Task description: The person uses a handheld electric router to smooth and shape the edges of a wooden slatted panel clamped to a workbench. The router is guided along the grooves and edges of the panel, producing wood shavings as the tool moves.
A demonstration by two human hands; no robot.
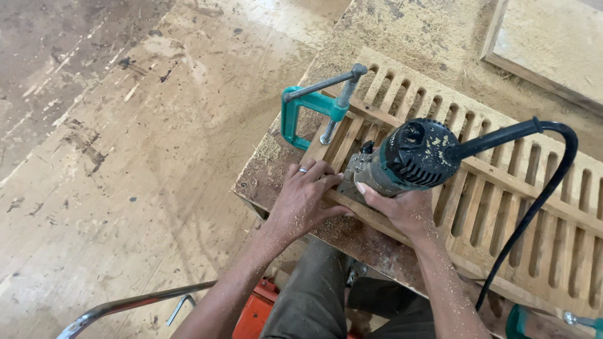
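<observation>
Two hands on the job right now. My right hand is wrapped around the body of the teal trim router, thumb up against its base, holding it upright on the work. My left hand lies flat with fingers spread, not gripping anything, just pressing down on the wooden guide frame right beside the router's base. So the router sits near the left end of the slotted panel, inside that frame, with its black cord looping off to the right and back down toward me.

Progress-wise, going by how it looks: the panel already has a long row of slots cut across it, running from the clamp end all the way off the right edge of view. The router is at the near-left corner, so my guess is most of the cutting is done and only this end is left, though I can't see the bit or what's under the base.

A teal clamp pins the panel to the bench just behind my left hand. Sawdust everywhere, on the bench, the floor, my forearms. Something orange sits by my knees.
</observation>
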